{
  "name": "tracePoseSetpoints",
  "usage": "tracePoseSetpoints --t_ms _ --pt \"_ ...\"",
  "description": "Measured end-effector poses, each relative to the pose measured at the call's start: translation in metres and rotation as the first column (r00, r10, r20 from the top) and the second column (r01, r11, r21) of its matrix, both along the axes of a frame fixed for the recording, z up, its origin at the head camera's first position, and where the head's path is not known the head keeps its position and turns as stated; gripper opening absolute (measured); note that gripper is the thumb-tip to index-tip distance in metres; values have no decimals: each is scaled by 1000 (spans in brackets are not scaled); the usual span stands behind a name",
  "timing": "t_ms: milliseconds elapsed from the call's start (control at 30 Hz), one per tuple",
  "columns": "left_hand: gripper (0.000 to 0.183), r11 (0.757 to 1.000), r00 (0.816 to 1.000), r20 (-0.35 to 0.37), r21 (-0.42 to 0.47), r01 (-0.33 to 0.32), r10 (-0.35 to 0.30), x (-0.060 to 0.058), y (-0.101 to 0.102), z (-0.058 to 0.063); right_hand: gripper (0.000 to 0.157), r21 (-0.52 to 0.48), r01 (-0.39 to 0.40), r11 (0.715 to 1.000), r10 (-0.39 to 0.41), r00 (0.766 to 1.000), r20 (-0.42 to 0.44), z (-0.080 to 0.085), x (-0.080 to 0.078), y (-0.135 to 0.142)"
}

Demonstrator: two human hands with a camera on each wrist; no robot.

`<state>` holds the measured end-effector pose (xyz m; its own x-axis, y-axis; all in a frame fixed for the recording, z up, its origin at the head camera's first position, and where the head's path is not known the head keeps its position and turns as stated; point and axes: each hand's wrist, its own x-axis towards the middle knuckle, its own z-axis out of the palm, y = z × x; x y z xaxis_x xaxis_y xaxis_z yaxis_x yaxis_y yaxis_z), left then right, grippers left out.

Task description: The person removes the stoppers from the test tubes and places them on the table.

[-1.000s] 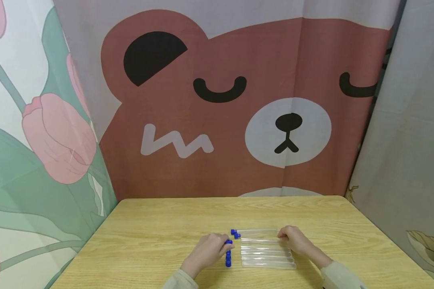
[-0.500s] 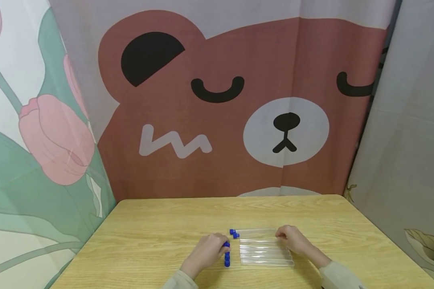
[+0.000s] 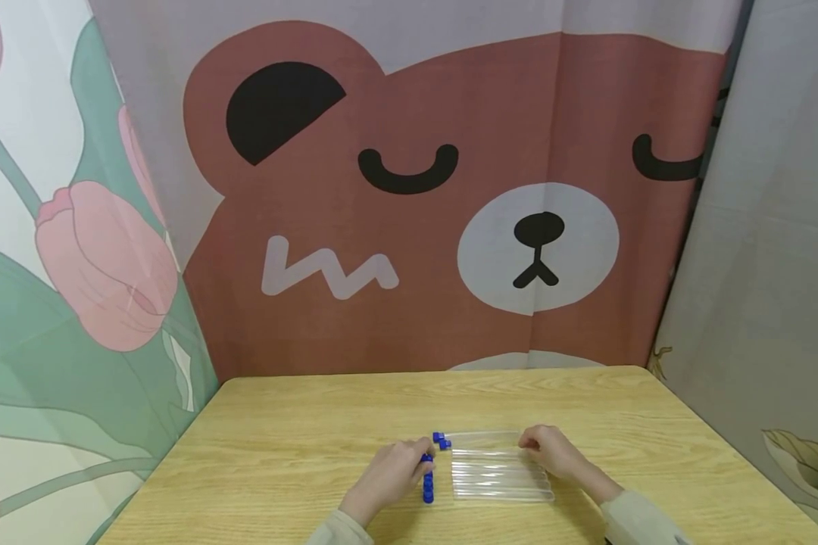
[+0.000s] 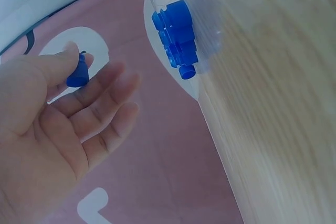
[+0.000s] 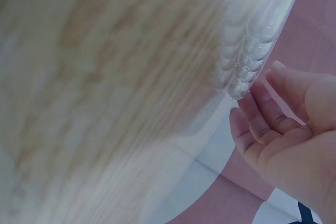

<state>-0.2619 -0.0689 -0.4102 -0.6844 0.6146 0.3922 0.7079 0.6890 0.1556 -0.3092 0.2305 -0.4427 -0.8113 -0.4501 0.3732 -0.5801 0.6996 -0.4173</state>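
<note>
My left hand (image 3: pixel 391 471) pinches a small blue cap (image 4: pixel 78 73) between thumb and index finger; the other fingers are spread and slightly bent. It hovers by a row of several blue caps (image 3: pixel 428 488) on the table and partly hides the row's far end. Clear test tubes (image 3: pixel 497 477) lie side by side to the right. Two blue caps (image 3: pixel 441 440) sit at the left ends of the farthest tubes. My right hand (image 3: pixel 552 448) is at the far right of the tubes, its relaxed fingertips (image 5: pixel 252 95) right at their rounded ends (image 5: pixel 239 88).
A wood-grain table (image 3: pixel 300 424) holds all of it. Behind stands a curtain with a printed bear (image 3: pixel 313 204); a flowered curtain (image 3: pixel 109 265) hangs on the left and a pale curtain (image 3: pixel 757 250) on the right.
The view has shifted slightly. My left fingertips have risen a little from the row of caps; the right hand holds its place at the tube ends.
</note>
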Motion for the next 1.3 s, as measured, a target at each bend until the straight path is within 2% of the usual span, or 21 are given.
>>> tracePoseSetpoints --t_ms 133,267,367,500,700,933,1300 --pt "12 999 998 -58 53 -11 15 0 -2 0 9 -5 12 1000 -12 1000 12 0 0 0" --pt "11 992 988 -145 121 -33 50 -2 -3 0 8 -5 25 1000 -25 999 22 0 0 1" --pt "11 988 984 -166 147 -41 65 -3 -3 1 8 -1 26 1000 -26 999 24 -1 0 1" --pt "11 988 983 -157 135 -70 91 -6 -2 4 8 2 21 1000 -21 1000 19 -1 0 0" --pt "10 986 984 -97 94 -138 147 -13 1 5 4 10 2 1000 -2 1000 7 0 1 -1" --pt "11 984 989 -52 115 -134 140 -26 4 1 5 6 -6 1000 6 1000 4 -1 1 -1" --pt "9 986 986 -18 -11 -168 168 -44 11 -5 4 -10 2 1000 -2 1000 1 -1 1 -1"
